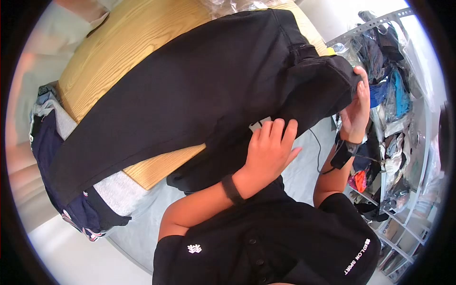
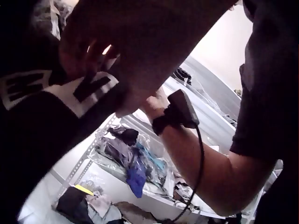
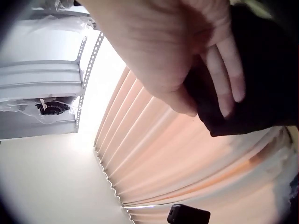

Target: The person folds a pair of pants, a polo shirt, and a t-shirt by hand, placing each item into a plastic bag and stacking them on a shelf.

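A pair of black trousers (image 1: 190,85) lies across the table, one leg reaching to the lower left and the waist end at the upper right. My left hand (image 1: 273,145) rests on the near part of the trousers, fingertips beside a pale printed patch (image 1: 260,124). In the left wrist view, this pale print (image 2: 84,95) shows as blocky light shapes on the dark cloth, close to the fingers. My right hand (image 1: 358,104) grips the trousers' right edge. The right wrist view shows that hand's fingers (image 3: 219,79) lying over the black cloth, with the thumb at its edge.
The wooden table (image 1: 137,38) lies beneath the trousers. Navy and grey garments (image 1: 52,128) hang over its left side. A metal shelf rack (image 1: 403,166) with bagged clothes stands at right. Clear plastic (image 1: 232,7) lies at the far edge. A cable (image 1: 317,142) trails from the right wrist.
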Demonstrator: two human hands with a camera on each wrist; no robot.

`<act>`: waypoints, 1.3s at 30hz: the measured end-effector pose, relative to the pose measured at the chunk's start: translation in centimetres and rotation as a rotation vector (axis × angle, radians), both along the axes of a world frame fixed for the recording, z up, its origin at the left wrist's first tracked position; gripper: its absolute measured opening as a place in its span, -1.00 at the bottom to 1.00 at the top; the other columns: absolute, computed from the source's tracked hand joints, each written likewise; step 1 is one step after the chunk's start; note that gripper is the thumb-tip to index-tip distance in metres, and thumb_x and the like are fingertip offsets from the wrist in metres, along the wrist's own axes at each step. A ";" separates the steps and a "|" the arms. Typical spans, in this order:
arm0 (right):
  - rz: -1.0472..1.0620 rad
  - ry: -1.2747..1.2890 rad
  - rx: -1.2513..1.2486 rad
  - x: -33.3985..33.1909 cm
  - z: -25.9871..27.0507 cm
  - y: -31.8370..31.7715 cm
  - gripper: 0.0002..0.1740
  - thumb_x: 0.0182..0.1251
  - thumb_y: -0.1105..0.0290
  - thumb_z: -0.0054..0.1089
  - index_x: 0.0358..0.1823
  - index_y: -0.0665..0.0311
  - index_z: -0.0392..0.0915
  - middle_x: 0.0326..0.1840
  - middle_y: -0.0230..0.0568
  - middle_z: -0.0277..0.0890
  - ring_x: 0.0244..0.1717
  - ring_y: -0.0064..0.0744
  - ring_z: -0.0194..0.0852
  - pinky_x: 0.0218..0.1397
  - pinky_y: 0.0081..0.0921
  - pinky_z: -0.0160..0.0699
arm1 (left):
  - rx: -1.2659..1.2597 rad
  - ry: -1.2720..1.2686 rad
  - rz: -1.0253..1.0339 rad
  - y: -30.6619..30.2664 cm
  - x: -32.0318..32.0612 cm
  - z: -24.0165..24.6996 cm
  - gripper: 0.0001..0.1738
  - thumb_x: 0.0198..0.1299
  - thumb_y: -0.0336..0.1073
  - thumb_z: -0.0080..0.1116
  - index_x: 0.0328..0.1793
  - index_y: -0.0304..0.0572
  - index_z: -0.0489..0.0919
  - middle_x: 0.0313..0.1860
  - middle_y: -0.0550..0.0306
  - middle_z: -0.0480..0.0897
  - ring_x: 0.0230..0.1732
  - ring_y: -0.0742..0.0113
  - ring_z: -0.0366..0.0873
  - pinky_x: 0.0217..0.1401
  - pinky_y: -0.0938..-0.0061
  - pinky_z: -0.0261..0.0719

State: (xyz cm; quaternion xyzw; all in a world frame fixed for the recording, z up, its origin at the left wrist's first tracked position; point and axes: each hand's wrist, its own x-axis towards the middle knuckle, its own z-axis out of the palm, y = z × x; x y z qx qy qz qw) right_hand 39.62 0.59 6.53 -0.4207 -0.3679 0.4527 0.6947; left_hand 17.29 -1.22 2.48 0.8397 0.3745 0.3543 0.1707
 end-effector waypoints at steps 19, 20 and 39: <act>-0.142 -0.338 0.264 3.7 -2.6 3.2 -0.69 0.24 0.44 0.18 -0.01 0.30 0.39 0.05 -0.03 0.45 0.24 -0.09 0.34 0.35 -0.17 0.21 | -0.157 0.136 -0.013 0.2 -2.4 0.3 -0.17 -0.31 -0.58 0.27 0.27 -0.16 0.36 -0.18 0.05 0.46 -0.33 0.15 0.56 -0.39 0.43 0.54; -0.097 -0.303 0.285 3.9 -3.0 3.5 -0.70 0.24 0.42 0.19 -0.03 0.30 0.39 0.05 -0.01 0.45 0.25 -0.04 0.33 0.37 -0.11 0.18 | -0.094 0.101 0.043 0.1 -2.5 0.4 -0.23 -0.38 -0.60 0.23 0.17 -0.17 0.43 -0.24 0.06 0.48 -0.33 0.14 0.56 -0.37 0.40 0.54; -0.127 -0.236 0.386 7.3 -4.0 6.8 -0.65 0.39 0.42 -0.31 -0.05 0.49 0.44 -0.05 -0.09 0.39 0.08 -0.24 0.39 0.47 0.10 0.06 | -0.147 0.320 0.950 -10.7 -19.2 -3.7 -0.65 -0.43 -0.52 0.26 -0.38 0.02 0.60 -0.38 0.30 0.58 -0.33 0.22 0.47 -0.25 0.35 0.30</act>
